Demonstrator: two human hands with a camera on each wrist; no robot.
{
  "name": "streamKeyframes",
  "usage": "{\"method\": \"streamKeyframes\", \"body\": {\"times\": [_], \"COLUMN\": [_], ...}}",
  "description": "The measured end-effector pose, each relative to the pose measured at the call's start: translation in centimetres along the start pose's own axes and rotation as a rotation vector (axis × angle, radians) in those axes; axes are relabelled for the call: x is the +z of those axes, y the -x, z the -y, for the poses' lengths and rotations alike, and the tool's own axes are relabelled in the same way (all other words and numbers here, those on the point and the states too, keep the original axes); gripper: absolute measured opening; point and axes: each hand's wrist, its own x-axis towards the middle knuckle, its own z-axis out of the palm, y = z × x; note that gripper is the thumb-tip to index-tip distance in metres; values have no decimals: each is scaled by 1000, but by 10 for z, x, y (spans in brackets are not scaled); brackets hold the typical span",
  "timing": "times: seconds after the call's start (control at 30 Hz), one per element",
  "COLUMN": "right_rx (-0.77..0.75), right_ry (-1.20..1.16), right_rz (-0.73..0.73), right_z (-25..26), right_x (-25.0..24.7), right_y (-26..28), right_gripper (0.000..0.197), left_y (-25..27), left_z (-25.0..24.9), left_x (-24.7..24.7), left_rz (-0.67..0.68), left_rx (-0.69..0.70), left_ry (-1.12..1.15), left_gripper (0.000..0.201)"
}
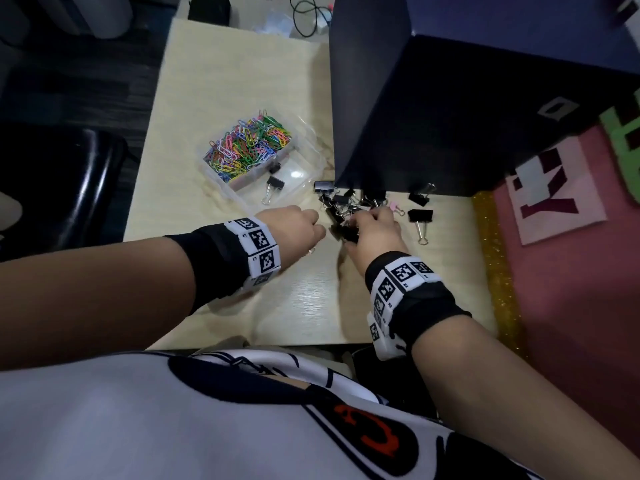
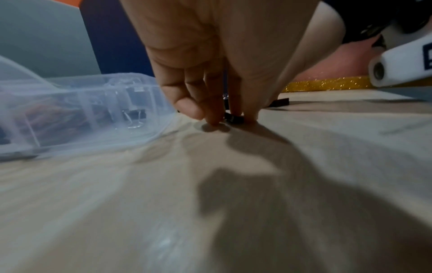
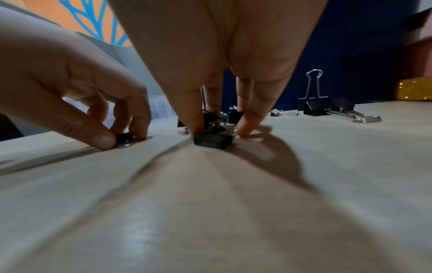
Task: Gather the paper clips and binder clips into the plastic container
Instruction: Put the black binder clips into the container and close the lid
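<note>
A clear plastic container [image 1: 304, 157] sits mid-table with coloured paper clips [image 1: 247, 143] in one compartment and a black binder clip [image 1: 275, 187] in another. Right of it lies a pile of black binder clips [image 1: 341, 200]. My left hand [image 1: 317, 225] pinches a small black binder clip [image 3: 124, 137] against the tabletop, thumb and fingers curled on it [image 2: 233, 118]. My right hand [image 1: 356, 220] curls over the pile's near edge, thumb and fingers gripping a cluster of black binder clips [image 3: 212, 141]. A larger black clip [image 3: 315, 105] and a small pink clip [image 3: 277, 112] lie loose to the right.
A tall dark blue box [image 1: 450, 116] stands right behind the pile. A gold glitter strip [image 1: 495, 254] edges the table on the right, beside a pink board [image 1: 571, 289]. A black chair [image 1: 69, 181] is at the left. Cables [image 1: 308, 15] lie at the far end.
</note>
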Motion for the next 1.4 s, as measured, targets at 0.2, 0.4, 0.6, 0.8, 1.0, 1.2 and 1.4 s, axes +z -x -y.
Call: {"method": "streamKeyframes", "body": {"times": [0.2,0.4,0.6,0.8,1.0,1.2,1.4], "right_rx": [-44,-28,-197,-232,-301,-267,-212], "right_ry": [-32,-54,73,156,91,-37,-200], "right_rz": [-16,-36,133,150,109,-11,-111], "right_z": [-7,-10,1,6,-10,-28,-36], "right_x": [-5,-20,-17,-12,-14,-23,-34], "right_y": [-7,-13,-12,-21,-20,-20,-19], "right_gripper": [22,18,69,53,42,21,11], "left_y": [0,4,15,23,8,-20,-29], "left_z": [-13,-13,1,31,8,-18,-16], "left_x": [-13,-18,-24,-30,-28,-22,-18], "left_rz": [121,159,-131,-345,-278,-123,-54], "left_rx": [-156,-201,-236,-444,-326,-240,-255], "left_ry": [104,133,256,352,270,134,97], "left_gripper": [24,19,21,25,30,45,38]}}
